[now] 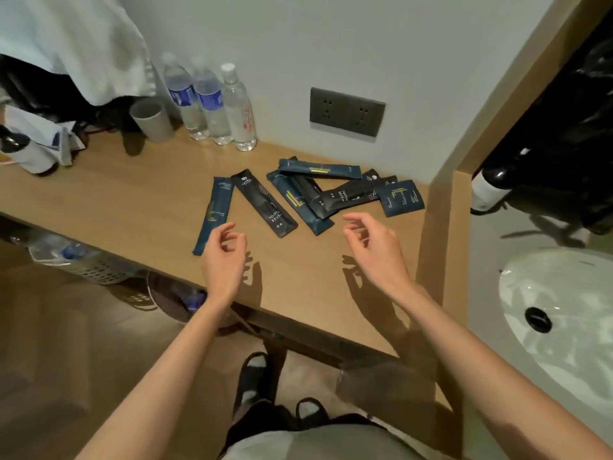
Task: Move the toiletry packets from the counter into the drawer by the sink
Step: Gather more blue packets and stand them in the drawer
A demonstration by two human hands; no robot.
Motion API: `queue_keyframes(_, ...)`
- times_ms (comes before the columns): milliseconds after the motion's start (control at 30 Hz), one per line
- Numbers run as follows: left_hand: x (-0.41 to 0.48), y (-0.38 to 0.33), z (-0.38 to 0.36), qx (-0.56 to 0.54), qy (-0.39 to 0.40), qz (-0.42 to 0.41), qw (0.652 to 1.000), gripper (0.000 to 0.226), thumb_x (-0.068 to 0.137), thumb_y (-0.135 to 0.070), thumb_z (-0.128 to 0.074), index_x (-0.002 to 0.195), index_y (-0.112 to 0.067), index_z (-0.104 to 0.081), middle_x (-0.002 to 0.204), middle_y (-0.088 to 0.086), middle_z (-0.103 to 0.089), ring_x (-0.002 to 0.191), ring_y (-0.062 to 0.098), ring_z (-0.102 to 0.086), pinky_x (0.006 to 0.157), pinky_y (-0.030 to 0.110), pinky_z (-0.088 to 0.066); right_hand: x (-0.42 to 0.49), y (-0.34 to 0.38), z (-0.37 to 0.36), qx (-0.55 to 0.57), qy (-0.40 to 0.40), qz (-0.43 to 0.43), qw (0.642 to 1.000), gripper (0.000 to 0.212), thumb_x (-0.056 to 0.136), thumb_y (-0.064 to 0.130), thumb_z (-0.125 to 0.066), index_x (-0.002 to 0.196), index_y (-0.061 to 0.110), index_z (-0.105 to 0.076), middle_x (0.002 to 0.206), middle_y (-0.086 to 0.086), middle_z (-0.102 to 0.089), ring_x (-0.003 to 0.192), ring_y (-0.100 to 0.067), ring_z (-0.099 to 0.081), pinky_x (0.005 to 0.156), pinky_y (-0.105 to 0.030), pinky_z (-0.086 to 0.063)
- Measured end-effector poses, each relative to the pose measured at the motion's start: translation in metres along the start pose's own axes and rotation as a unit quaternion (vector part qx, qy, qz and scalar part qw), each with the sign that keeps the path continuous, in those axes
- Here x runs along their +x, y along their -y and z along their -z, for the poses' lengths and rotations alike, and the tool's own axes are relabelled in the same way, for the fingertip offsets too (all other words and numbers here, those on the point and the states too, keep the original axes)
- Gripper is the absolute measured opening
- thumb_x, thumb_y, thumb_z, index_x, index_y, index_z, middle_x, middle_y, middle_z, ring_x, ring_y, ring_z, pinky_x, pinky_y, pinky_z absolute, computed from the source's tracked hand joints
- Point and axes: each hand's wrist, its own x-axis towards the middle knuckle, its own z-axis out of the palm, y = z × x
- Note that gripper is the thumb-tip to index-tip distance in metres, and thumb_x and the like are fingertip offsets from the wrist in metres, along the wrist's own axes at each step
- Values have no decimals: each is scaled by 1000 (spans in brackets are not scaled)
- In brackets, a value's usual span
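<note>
Wooden worktop (132, 194) carries every dark packet; none has reached a drawer, which I cannot see, though it is probably near the sink (557, 270) beyond the right hand. The left hand (223, 252) hovers loosely curled, holding nothing. The blue packet (214, 215) lies just past its fingertips, long axis running away toward the wall. The black toothbrush packet (264, 202) slants ahead on its thumb side. The right hand (371, 240), equally loose and holding nothing, has the heap of packets (315, 194) ahead. The left hand looks nearer a single packet.
</note>
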Motion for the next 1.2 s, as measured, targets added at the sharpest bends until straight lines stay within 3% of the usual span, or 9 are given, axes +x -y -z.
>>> queue_keyframes(67,33,15,-3,14,8,3,1000,34,91,-26,-58,124,-19,-55,111,3,-62,88,11,-60,77,31,-54,22,-6,-24,-21,0,-19,1000,29,95,24,-53,124,23,-57,104,11,-61,86,2,-58,78,-24,-55)
queue_keyframes(133,64,27,-4,45,17,-4,999,38,90,-26,-60,127,-17,-53,120,4,-59,105,18,-58,90,33,-49,41,-12,-48,-33,-2,-43,999,29,95,22,-53,124,22,-57,105,10,-61,85,0,-59,79,-28,-56)
queue_keyframes(233,104,43,-2,126,23,5,992,46,89,-28,-62,132,-16,-49,128,6,-54,119,22,-48,98,34,-39,64,-17,-82,-39,-9,-86,996,31,94,18,-56,124,17,-57,112,3,-63,89,-5,-59,83,-25,-53)
queue_keyframes(333,139,56,0,178,32,26,983,53,86,-30,-66,134,-17,-48,132,7,-52,124,26,-43,106,43,-36,84,-23,-112,-64,-1,-122,990,32,92,16,-59,124,16,-57,120,-2,-60,107,-12,-57,93,-24,-47)
queue_keyframes(500,176,74,-7,223,72,50,971,71,77,-35,-75,137,-17,-43,130,13,-49,123,30,-40,101,42,-34,112,-28,-148,-137,38,-154,978,40,95,22,-54,135,24,-51,129,-1,-49,123,-17,-43,104,-34,-39)
queue_keyframes(667,196,78,-11,222,115,64,966,83,74,-26,-79,143,-21,-33,134,13,-42,125,30,-37,104,43,-35,135,-31,-167,-223,36,-173,959,49,94,27,-53,142,26,-41,123,-2,-46,115,-17,-42,99,-35,-40)
queue_keyframes(833,202,82,-10,207,127,48,969,88,70,-22,-82,143,-21,-34,132,14,-42,122,31,-38,96,44,-39,140,-28,-174,-283,42,-176,942,55,95,36,-50,146,26,-33,120,-5,-44,112,-20,-42,96,-37,-41)
queue_keyframes(1000,208,86,-10,202,164,71,963,97,63,-20,-85,142,-30,-30,131,13,-40,117,32,-47,95,49,-46,129,-27,-175,-292,34,-171,940,52,94,37,-53,143,26,-40,118,-3,-45,110,-19,-43,93,-35,-43)
queue_keyframes(1200,207,87,-6,197,178,61,962,99,63,-23,-85,142,-31,-27,136,5,-52,121,31,-50,97,54,-45,113,-25,-172,-230,25,-204,951,48,87,26,-66,132,19,-52,127,-2,-47,121,-18,-44,104,-37,-43)
